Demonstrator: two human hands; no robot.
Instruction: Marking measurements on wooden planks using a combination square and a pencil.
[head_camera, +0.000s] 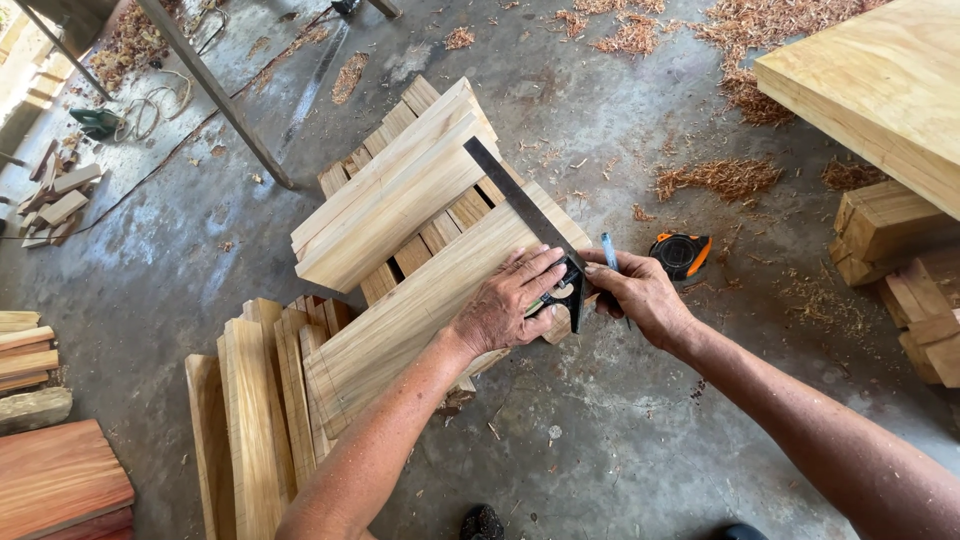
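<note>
My left hand (510, 300) presses the black head of a combination square (520, 215) against the edge of a pale wooden board (400, 320). The steel blade of the square lies across the board's end. My right hand (640, 295) grips a blue-and-white pen (608, 248) beside the square's head, tip at the board's end. The board rests on top of a stack of similar wooden slats (390, 190).
An orange-and-black tape measure (682, 254) lies on the concrete floor just right of my right hand. More slats (255, 420) stand at lower left, wood blocks (900, 260) at right, a thick plank (880, 80) at top right, shavings (720, 178) scattered around.
</note>
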